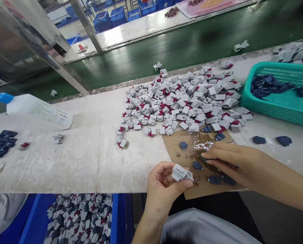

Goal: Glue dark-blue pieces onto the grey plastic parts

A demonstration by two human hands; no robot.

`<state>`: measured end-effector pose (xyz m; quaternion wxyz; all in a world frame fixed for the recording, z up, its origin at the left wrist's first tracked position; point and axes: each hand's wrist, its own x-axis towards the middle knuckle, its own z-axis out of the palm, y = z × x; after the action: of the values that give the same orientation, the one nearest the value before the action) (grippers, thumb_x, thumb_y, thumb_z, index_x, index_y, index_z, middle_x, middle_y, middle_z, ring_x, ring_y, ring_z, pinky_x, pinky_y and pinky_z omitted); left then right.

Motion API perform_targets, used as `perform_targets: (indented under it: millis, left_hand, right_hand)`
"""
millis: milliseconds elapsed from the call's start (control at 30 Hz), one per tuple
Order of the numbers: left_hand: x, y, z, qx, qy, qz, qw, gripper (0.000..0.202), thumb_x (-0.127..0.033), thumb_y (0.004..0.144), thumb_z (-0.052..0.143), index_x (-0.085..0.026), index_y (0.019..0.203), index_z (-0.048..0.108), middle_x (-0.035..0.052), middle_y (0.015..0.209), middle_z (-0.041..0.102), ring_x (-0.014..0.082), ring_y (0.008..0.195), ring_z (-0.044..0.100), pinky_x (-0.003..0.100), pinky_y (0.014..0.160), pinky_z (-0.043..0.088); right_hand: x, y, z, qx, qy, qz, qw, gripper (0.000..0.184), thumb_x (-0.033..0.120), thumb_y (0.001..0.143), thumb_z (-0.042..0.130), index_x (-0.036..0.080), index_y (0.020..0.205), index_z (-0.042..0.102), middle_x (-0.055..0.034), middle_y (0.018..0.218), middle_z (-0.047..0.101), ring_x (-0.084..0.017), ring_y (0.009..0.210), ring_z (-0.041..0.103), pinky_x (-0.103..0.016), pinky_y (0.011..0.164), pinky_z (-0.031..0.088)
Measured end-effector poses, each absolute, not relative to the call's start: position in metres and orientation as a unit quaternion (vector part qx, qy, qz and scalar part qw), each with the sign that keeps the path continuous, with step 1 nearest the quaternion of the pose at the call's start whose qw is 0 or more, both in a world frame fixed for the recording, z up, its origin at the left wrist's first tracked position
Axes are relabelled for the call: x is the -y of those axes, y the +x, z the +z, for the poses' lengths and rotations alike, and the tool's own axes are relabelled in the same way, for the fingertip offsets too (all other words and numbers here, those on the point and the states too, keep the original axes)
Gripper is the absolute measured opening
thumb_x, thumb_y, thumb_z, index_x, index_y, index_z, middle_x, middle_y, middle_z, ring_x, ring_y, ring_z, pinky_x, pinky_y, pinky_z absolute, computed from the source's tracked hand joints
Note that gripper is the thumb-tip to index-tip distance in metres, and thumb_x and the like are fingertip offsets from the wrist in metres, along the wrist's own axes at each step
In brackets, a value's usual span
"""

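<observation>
My left hand [166, 184] is closed on a small grey plastic part [180, 173] just past the near edge of the white table. My right hand [230, 161] lies over a brown cardboard sheet [176, 139], its fingertips pinched on a small dark blue piece [204, 157] beside a wet, shiny patch of glue [200, 144]. Several more dark blue pieces [197, 165] lie on the cardboard. A large heap of grey and red parts [184, 103] covers the table just beyond the cardboard.
A teal basket [265, 106] holding dark blue pieces stands at the right. A white glue bottle [37, 108] lies at the left, near another pile of dark blue pieces [0, 144]. A blue bin [115, 217] of assembled parts sits below the table edge. A green conveyor belt [192, 44] runs behind.
</observation>
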<state>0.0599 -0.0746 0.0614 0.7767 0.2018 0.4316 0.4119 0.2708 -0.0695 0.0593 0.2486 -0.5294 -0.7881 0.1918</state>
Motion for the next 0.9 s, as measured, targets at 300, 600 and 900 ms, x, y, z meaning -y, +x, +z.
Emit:
perform_targets:
  millis: [300,600,900]
  left_hand:
    - [0.076,0.064,0.058,-0.365,0.237,0.437,0.787,0.032,-0.002,0.053,0.083,-0.017,0.073,0.063,-0.0061,0.074,0.069,0.0032,0.067,0.064,0.007,0.064,0.05]
    - [0.079,0.069,0.067,-0.384,0.226,0.451,0.773,0.036,-0.001,0.046,0.086,-0.016,0.07,0.062,-0.0071,0.067,0.068,0.0027,0.058,0.06,0.007,0.055,0.046]
    - [0.084,0.07,0.065,-0.45,0.385,0.421,0.687,0.028,-0.015,0.057,0.084,-0.017,0.074,0.061,-0.0003,0.074,0.067,0.0101,0.063,0.061,0.017,0.059,0.047]
  right_hand:
    - [0.089,0.247,0.094,0.697,-0.557,0.286,0.35,0.014,0.042,0.083,0.062,0.03,0.089,0.064,0.0038,0.077,0.066,-0.01,0.066,0.062,-0.016,0.052,0.049]
    - [0.085,0.238,0.095,0.696,-0.536,0.338,0.339,0.009,0.037,0.084,0.06,0.029,0.085,0.064,0.0035,0.072,0.063,-0.01,0.063,0.06,-0.018,0.049,0.047]
    - [0.088,0.236,0.099,0.737,-0.496,0.336,0.312,0.009,0.023,0.086,0.053,0.025,0.084,0.061,-0.0004,0.076,0.062,-0.011,0.065,0.059,-0.02,0.052,0.048]
